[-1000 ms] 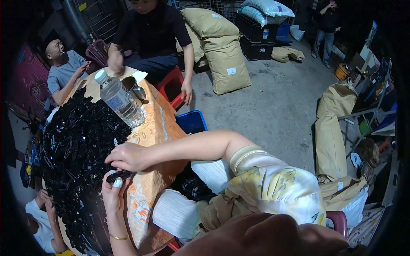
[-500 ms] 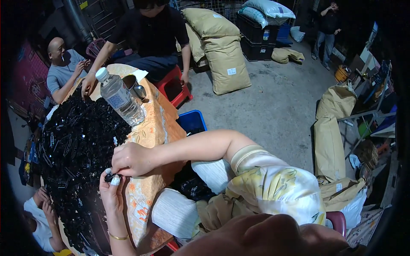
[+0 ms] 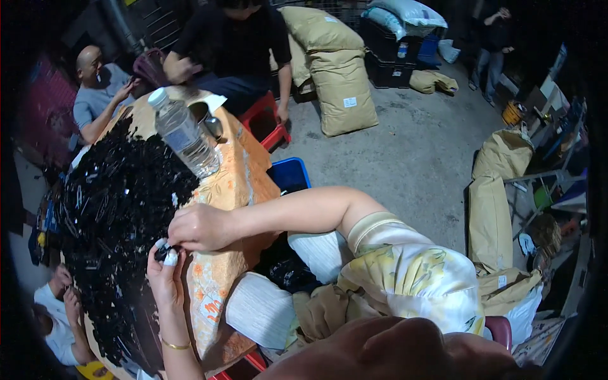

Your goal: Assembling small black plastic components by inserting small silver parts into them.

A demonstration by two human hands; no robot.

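My left hand (image 3: 166, 271) is closed at the near edge of a table, palm up, with white coverings on the thumb and a fingertip. Pinched in it is a small black plastic part (image 3: 163, 253), too small to make out in detail. My right hand (image 3: 201, 227) reaches across from the right, its fingers closed and bent down against that part. The right fingertips are mostly hidden, so what they grip does not show. Just beyond both hands spreads a large heap of black plastic parts (image 3: 120, 202).
A water bottle (image 3: 188, 139) and a metal mug (image 3: 212, 123) stand on the orange-patterned tablecloth (image 3: 244, 183). A blue bin (image 3: 290, 170) and red stool (image 3: 263, 120) are beside the table. Three people sit around it. Brown sacks (image 3: 345, 88) stand behind; another person is far right.
The person across the table has lifted a hand off the heap and drawn it back toward their body. My hands stay together on the small part. The whole view has shifted slightly.
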